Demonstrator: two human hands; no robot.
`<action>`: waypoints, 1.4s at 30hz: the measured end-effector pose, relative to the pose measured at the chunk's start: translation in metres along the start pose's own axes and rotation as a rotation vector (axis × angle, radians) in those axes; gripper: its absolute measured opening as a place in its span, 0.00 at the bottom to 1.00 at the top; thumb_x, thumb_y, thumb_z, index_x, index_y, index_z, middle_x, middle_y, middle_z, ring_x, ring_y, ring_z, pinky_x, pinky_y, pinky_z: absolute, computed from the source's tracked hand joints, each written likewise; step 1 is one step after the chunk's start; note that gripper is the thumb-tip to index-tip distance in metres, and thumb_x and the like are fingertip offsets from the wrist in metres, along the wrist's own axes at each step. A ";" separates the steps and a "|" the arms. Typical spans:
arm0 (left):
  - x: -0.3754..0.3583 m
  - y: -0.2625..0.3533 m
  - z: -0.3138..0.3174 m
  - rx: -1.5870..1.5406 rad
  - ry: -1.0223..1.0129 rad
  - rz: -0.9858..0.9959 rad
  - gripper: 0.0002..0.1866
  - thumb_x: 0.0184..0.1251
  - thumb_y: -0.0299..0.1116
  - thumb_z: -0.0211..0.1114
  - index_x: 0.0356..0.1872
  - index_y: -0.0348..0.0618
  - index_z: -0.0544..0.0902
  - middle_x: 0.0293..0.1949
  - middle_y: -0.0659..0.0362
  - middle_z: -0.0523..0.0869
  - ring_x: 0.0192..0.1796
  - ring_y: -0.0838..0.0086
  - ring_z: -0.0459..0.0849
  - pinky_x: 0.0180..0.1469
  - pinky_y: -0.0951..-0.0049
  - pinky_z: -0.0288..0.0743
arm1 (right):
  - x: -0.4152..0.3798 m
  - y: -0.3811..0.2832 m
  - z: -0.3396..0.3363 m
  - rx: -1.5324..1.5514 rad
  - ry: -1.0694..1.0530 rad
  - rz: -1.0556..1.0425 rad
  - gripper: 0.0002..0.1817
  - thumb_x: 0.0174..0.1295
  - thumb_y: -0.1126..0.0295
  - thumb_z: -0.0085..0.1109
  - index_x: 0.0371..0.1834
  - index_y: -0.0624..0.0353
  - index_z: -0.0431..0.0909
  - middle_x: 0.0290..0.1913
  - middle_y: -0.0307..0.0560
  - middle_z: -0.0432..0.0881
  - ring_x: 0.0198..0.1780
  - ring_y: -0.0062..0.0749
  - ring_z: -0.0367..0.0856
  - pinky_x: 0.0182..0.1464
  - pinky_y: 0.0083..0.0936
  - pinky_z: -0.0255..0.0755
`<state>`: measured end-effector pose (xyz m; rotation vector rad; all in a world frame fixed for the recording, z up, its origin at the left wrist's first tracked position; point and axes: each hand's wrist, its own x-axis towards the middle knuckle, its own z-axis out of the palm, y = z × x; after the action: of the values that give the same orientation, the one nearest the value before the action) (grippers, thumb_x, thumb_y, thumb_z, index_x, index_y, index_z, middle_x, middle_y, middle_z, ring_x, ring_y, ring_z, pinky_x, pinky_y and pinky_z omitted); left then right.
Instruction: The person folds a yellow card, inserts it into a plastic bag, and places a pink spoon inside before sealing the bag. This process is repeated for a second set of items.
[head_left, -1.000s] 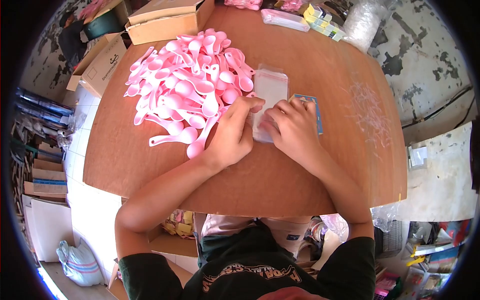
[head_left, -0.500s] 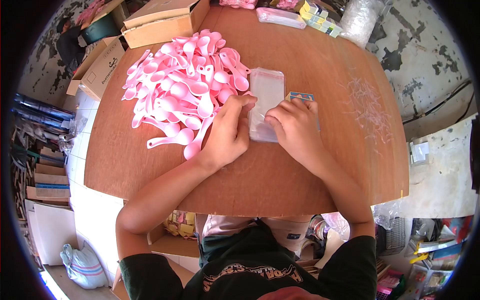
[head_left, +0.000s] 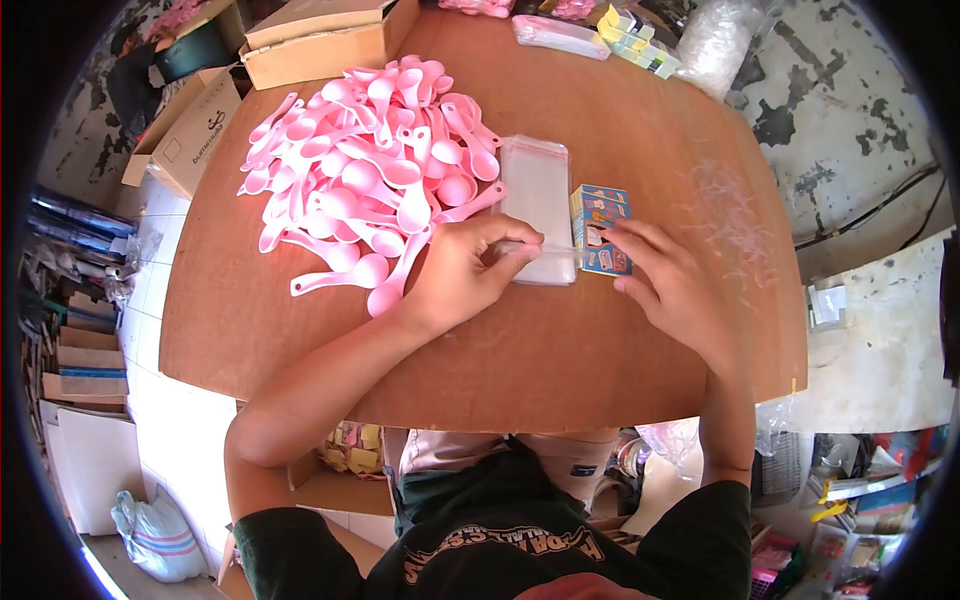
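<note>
My left hand (head_left: 465,268) is closed in a pinch on a clear plastic bag (head_left: 562,256), which stretches thinly toward the right, over the lower end of a stack of clear bags (head_left: 535,190). On the other side my right hand (head_left: 675,290) is open, thumb and fingers apart, its fingertips by a stack of small blue printed cards (head_left: 602,215). Left of the bags lies a big heap of pink plastic spoons (head_left: 350,175); some of them sit right beside my left wrist.
Thin clear strips (head_left: 735,225) lie scattered on the wooden table (head_left: 480,370) at right. At the back are a cardboard box (head_left: 315,50), a clear package (head_left: 560,37), yellow-white small boxes (head_left: 638,42) and a plastic roll (head_left: 715,45). A person (head_left: 135,85) is at far left.
My right hand has moved right and down off the bag stack, its fingers opening and uncovering the blue cards. My left hand has shifted slightly right, with a clear bag now showing in its pinch.
</note>
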<state>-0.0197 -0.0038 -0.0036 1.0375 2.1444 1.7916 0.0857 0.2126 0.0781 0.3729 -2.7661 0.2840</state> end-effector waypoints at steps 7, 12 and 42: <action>0.000 -0.004 0.002 -0.392 -0.002 -0.090 0.09 0.67 0.25 0.65 0.46 0.35 0.82 0.42 0.56 0.87 0.45 0.78 0.85 0.49 0.78 0.79 | -0.016 0.012 0.007 0.049 -0.023 0.038 0.15 0.54 0.73 0.66 0.46 0.60 0.83 0.48 0.48 0.83 0.47 0.46 0.79 0.52 0.37 0.72; 0.001 0.005 -0.005 -0.573 -0.015 -0.174 0.15 0.66 0.26 0.67 0.53 0.35 0.79 0.46 0.50 0.88 0.47 0.76 0.85 0.51 0.76 0.79 | -0.012 0.010 -0.001 0.087 0.039 0.029 0.08 0.55 0.75 0.66 0.39 0.61 0.83 0.41 0.50 0.84 0.41 0.43 0.81 0.47 0.32 0.73; -0.007 0.012 -0.008 -0.396 -0.151 -0.148 0.08 0.65 0.26 0.67 0.44 0.36 0.87 0.39 0.57 0.89 0.42 0.79 0.85 0.49 0.76 0.80 | 0.005 -0.017 0.012 0.569 0.657 0.144 0.05 0.60 0.78 0.65 0.37 0.69 0.82 0.31 0.47 0.84 0.26 0.19 0.76 0.29 0.16 0.67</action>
<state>-0.0136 -0.0138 0.0077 0.8598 1.6414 1.8929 0.0824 0.1923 0.0713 0.1638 -2.0273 1.0315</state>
